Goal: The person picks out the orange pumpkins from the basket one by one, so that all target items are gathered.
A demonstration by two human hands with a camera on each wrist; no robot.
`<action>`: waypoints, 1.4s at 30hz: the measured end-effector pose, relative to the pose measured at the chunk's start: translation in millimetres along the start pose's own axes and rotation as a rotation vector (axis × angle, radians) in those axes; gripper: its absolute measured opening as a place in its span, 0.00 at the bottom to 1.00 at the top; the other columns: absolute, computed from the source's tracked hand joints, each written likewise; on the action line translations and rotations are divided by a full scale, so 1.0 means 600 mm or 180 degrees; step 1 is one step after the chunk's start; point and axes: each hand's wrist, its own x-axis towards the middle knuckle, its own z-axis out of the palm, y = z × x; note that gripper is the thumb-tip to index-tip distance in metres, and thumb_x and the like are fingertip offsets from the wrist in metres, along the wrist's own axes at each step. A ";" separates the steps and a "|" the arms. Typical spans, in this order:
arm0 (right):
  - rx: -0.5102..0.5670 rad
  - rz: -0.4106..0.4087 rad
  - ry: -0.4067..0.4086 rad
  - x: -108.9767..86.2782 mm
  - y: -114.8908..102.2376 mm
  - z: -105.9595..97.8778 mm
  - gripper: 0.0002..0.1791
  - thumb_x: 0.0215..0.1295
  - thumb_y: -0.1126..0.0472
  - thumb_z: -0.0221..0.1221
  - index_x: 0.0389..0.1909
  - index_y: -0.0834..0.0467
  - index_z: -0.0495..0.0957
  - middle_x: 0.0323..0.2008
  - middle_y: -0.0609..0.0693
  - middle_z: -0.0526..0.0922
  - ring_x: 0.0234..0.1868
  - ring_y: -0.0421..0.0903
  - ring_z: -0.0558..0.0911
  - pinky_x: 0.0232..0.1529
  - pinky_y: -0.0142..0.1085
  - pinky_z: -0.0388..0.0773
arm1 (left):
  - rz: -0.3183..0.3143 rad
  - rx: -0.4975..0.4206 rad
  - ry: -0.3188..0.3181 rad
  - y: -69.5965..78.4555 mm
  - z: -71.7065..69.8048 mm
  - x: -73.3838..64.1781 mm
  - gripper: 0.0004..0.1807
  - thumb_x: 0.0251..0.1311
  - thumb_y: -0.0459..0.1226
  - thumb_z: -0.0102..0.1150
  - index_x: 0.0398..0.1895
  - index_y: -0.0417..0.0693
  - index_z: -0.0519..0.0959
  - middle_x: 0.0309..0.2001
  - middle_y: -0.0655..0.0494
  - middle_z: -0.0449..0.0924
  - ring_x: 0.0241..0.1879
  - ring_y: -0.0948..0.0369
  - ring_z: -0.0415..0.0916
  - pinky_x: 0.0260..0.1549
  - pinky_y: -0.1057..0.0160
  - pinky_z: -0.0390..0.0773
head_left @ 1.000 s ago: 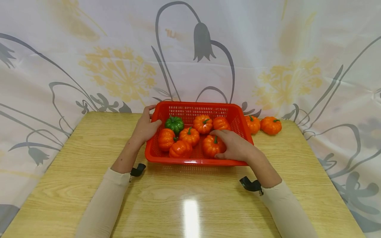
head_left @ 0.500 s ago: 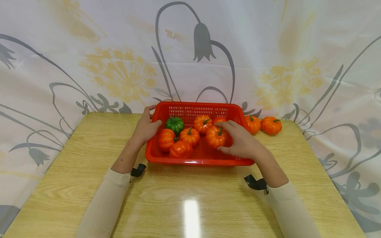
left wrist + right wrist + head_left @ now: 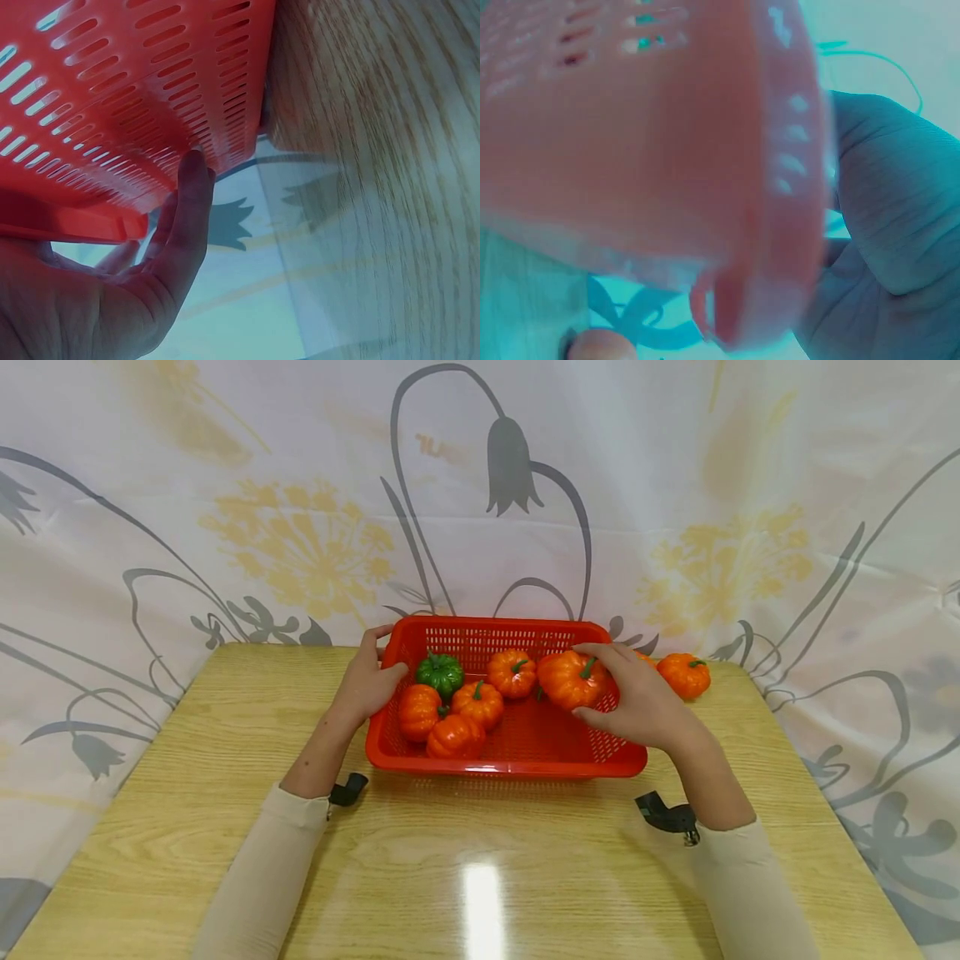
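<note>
A red plastic basket (image 3: pixel 510 767) with slotted walls stands on the table. My left hand (image 3: pixel 369 681) grips its left rim, thumb on top; the left wrist view has the fingers (image 3: pixel 193 202) along the outer wall. Above the basket's right end, my right hand (image 3: pixel 637 697) holds an orange pumpkin (image 3: pixel 570 681) with a green stem. That pumpkin mostly covers another one behind it. Also inside lie a green pumpkin (image 3: pixel 441 676) and several orange pumpkins (image 3: pixel 477 704). In the right wrist view, the basket wall (image 3: pixel 630 150) hides the held pumpkin; part of my hand shows.
An orange pumpkin (image 3: pixel 683 677) sits on the wooden table (image 3: pixel 480 835) right of the basket. Beside it, another pumpkin (image 3: pixel 647 659) is largely hidden by my right hand. A flower-printed curtain (image 3: pixel 300 485) hangs behind the table. Each wrist carries a black mount (image 3: pixel 348 789).
My right hand has lifted the orange pumpkin from the basket floor and moved it right and toward the back. The left hand and the basket have stayed in place.
</note>
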 end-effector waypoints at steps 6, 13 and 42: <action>0.0096 0.0199 0.0193 -0.010 0.014 -0.020 0.44 0.59 0.61 0.77 0.75 0.59 0.68 0.65 0.63 0.74 0.61 0.62 0.75 0.61 0.62 0.77 | 0.0013 0.0000 0.0000 0.001 -0.001 -0.001 0.39 0.72 0.37 0.52 0.85 0.51 0.52 0.64 0.36 0.72 0.53 0.40 0.81 0.46 0.42 0.88; 0.0150 0.0289 0.0545 -0.020 0.030 -0.039 0.42 0.59 0.62 0.76 0.73 0.62 0.70 0.63 0.66 0.75 0.56 0.62 0.77 0.54 0.60 0.81 | 0.0021 -0.0053 -0.0007 -0.001 0.001 0.000 0.39 0.72 0.36 0.52 0.85 0.51 0.52 0.65 0.36 0.72 0.54 0.40 0.81 0.47 0.42 0.88; 0.0323 0.1065 0.0993 -0.052 0.120 -0.078 0.45 0.65 0.56 0.71 0.79 0.63 0.63 0.64 0.70 0.71 0.61 0.70 0.76 0.58 0.36 0.73 | 0.0022 -0.0067 -0.0004 -0.002 0.001 0.000 0.39 0.72 0.36 0.52 0.85 0.52 0.52 0.63 0.37 0.73 0.54 0.40 0.81 0.47 0.42 0.88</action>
